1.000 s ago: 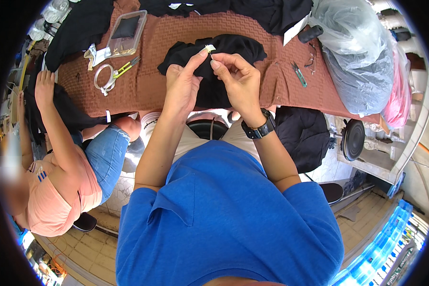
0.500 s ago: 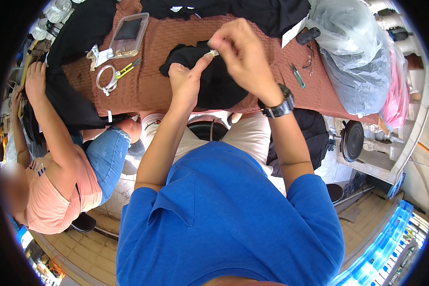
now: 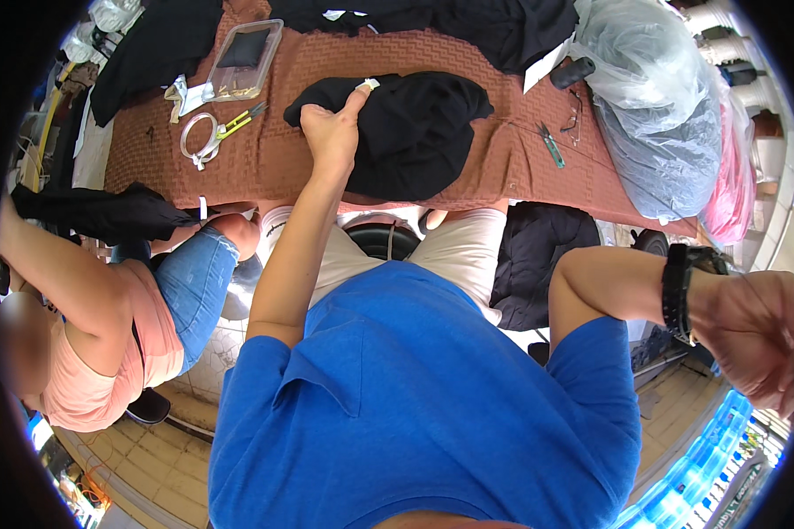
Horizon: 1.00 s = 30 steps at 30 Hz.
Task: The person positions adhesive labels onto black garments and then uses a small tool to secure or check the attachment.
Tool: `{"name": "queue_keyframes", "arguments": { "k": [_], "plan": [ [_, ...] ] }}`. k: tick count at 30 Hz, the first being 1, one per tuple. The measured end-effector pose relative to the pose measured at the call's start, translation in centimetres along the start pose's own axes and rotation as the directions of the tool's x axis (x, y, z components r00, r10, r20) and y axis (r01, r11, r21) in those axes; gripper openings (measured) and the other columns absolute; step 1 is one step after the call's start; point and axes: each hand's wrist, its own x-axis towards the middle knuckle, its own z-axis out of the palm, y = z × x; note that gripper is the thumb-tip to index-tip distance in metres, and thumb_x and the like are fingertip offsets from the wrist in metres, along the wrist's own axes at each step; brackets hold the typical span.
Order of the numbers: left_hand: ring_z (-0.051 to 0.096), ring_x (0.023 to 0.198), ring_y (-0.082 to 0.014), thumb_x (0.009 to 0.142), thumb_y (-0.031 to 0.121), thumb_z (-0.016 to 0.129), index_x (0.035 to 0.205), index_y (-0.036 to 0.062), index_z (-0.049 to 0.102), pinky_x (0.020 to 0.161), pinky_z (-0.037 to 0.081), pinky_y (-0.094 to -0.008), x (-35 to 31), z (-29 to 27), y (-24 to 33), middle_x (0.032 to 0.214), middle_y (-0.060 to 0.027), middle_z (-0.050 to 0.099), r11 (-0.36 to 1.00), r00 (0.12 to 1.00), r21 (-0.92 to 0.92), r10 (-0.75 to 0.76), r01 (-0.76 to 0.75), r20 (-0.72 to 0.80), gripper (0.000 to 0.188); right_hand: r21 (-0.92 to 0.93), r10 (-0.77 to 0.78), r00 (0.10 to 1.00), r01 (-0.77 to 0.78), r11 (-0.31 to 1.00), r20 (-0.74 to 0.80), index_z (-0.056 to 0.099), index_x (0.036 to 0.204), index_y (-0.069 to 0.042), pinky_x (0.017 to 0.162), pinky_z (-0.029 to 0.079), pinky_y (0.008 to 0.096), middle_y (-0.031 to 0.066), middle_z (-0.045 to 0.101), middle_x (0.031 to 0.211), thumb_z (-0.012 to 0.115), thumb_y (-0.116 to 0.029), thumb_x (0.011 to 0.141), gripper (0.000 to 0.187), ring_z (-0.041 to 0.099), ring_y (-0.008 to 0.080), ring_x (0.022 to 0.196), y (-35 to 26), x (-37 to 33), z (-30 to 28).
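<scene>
My left hand (image 3: 331,137) is closed on a piece of black cloth (image 3: 423,132) lying bunched on the brown-covered table. A small white tag (image 3: 370,84) shows at the tip of my left thumb. My right hand (image 3: 754,339), with a black watch (image 3: 677,291) on its wrist, is stretched far out to the right, beyond the table edge. Its fingers are pressed together near the rim of the picture; what they hold cannot be made out. A thin dark line crosses the table cover from the cloth toward the right.
Yellow thread snips (image 3: 238,121), a white ring (image 3: 198,139) and a clear plastic box (image 3: 245,62) lie left. Green snips (image 3: 551,145), glasses (image 3: 575,115) and a large filled plastic bag (image 3: 653,115) are right. A co-worker in a peach top (image 3: 119,344) sits at the left.
My right hand has swung from beside the left hand far out to the right. The left hand keeps its hold on the black cloth. The co-worker's arm has drawn back with dark cloth.
</scene>
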Motion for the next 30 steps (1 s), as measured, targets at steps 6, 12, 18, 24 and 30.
{"name": "queue_keyframes", "arguments": {
  "k": [6,12,18,24,30],
  "plan": [
    [0.071,0.094,-0.0165,0.089,0.011,0.076,0.099,-0.0066,0.07,0.084,0.052,-0.0287,-2.4,1.3,5.2,0.101,-0.0118,0.074,0.792,0.877,-0.397,-0.346,0.463,0.333,0.021,-0.463,0.379,0.862,-0.502,0.731,-0.336,0.069,0.099,-0.001,0.067,0.051,0.0196,0.0066,0.067,0.103,0.068,0.005,0.087,0.013,0.067,0.0114,0.08,9.8,-6.9,5.3],
    [0.07,0.089,-0.0123,0.092,0.014,0.074,0.1,-0.0024,0.073,0.078,0.052,-0.0268,-4.5,1.6,7.6,0.096,-0.0062,0.074,0.771,0.849,-0.387,-0.364,0.505,0.384,0.019,-0.243,0.562,0.646,-0.74,0.627,-0.516,0.074,0.104,0.002,0.063,0.05,0.0209,0.0011,0.057,0.088,0.073,0.0,0.09,0.014,0.059,0.007,0.07,22.1,-15.7,6.8],
    [0.06,0.072,-0.0013,0.092,0.016,0.075,0.09,0.0018,0.075,0.061,0.042,-0.0214,-4.9,1.5,7.2,0.084,0.0017,0.069,0.821,0.873,-0.346,-0.331,0.454,0.358,0.014,-0.329,0.464,0.67,-0.714,0.618,-0.58,0.077,0.099,-0.001,0.059,0.046,0.0216,0.0015,0.058,0.079,0.075,-0.002,0.087,0.013,0.058,0.0068,0.067,23.7,-16.4,7.5],
    [0.054,0.067,0.0003,0.09,0.015,0.077,0.082,0.004,0.074,0.056,0.038,-0.0207,-5.1,1.6,7.0,0.079,0.0039,0.066,0.838,0.892,-0.341,-0.324,0.426,0.317,0.014,-0.342,0.45,0.678,-0.705,0.621,-0.581,0.077,0.099,-0.002,0.058,0.046,0.0226,0.002,0.057,0.075,0.074,-0.001,0.086,0.014,0.056,0.0078,0.065,23.9,-16.6,7.4],
    [0.061,0.076,-0.0019,0.09,0.013,0.076,0.086,0.0028,0.074,0.059,0.042,-0.0207,-5.4,1.9,7.4,0.09,-0.0013,0.071,0.836,0.897,-0.356,-0.318,0.418,0.307,0.012,-0.297,0.472,0.648,-0.726,0.621,-0.598,0.076,0.099,-0.001,0.059,0.046,0.0223,0.0011,0.056,0.077,0.074,-0.001,0.087,0.013,0.055,0.0068,0.066,24.0,-16.7,7.7]
  ]
}}
